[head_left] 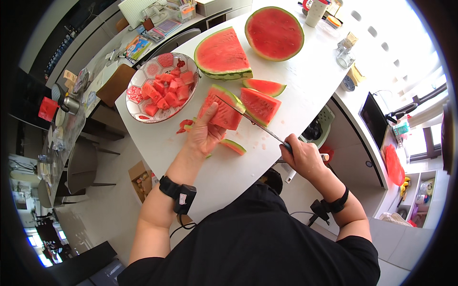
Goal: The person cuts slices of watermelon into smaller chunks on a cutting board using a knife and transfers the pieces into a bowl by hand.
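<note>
My left hand [204, 130] grips a thick watermelon wedge [226, 113], its thumb on the red flesh. In my right hand [303, 155] is the dark handle of a knife [264, 128], whose blade lies along the wedge between flesh and rind. Two more wedges, a thick one [261, 102] and a thin one [266, 87], rest just beyond the blade. A patterned bowl [134, 79] at the left holds several watermelon cubes [168, 91]. Rind strips [233, 146] lie beside and partly behind my left hand.
A large watermelon quarter [223, 53] and a cut half [274, 34] stand at the far side of the white table [171, 171]. Glass jars [346, 57] and a tumbler [316, 14] are at the back right. An open cardboard box [140, 180] sits on the floor left of the table.
</note>
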The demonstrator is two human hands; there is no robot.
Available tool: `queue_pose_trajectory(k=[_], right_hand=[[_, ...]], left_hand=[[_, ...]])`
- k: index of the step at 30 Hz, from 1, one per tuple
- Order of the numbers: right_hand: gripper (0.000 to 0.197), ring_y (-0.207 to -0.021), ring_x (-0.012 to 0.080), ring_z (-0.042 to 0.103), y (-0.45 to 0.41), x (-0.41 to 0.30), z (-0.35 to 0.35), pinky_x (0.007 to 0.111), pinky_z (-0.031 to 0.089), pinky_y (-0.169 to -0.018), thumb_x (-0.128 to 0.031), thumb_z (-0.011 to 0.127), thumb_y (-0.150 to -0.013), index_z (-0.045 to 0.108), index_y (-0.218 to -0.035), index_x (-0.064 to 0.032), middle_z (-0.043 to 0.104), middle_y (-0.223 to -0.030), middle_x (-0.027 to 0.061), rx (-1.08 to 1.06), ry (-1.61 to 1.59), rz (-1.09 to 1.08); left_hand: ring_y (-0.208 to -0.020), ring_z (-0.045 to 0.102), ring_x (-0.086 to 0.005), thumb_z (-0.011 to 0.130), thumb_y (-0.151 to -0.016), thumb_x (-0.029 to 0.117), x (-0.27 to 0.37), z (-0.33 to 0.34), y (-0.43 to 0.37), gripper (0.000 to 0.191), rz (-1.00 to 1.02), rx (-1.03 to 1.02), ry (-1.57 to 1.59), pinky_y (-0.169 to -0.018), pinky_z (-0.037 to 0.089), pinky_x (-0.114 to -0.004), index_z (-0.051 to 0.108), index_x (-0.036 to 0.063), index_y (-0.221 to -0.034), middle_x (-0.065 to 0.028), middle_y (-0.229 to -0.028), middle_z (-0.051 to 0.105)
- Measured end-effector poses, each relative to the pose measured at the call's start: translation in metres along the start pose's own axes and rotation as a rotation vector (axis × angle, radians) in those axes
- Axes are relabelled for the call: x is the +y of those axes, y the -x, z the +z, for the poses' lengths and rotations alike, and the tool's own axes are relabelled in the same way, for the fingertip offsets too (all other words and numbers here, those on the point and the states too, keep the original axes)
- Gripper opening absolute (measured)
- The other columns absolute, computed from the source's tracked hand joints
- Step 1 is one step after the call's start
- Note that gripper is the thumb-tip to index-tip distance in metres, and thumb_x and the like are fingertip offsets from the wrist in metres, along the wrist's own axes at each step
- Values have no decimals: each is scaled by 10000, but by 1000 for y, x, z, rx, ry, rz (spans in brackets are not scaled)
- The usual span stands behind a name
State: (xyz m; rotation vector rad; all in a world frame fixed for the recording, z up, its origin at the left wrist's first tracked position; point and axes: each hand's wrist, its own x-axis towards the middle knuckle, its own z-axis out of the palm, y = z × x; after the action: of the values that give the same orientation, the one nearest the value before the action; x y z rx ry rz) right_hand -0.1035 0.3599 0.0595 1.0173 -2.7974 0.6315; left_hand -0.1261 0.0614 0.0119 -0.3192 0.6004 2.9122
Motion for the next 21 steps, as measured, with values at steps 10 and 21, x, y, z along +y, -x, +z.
queue_pose_trajectory(k=[10,21], right_hand=[[276,-492,337,601,-22,-14,18,438,482,-449,-265,617,-965,458,-924,-44,569,-546,122,-86,53,44],[290,-524,399,598,-54,-12,65,503,480,-493,-287,582,-986,451,-934,-34,560,-547,163,-97,-138,71]], left_hand=[[-1217,614,-234,616,-994,166,-3,-3,7,497,-45,-49,-128,-996,578,-389,407,95,-1440,-103,-1352,578],[-1185,621,-225,708,-925,95,-7,0,26,519,-140,31,-110,-1003,559,-446,472,103,-1388,-67,-1296,607]])
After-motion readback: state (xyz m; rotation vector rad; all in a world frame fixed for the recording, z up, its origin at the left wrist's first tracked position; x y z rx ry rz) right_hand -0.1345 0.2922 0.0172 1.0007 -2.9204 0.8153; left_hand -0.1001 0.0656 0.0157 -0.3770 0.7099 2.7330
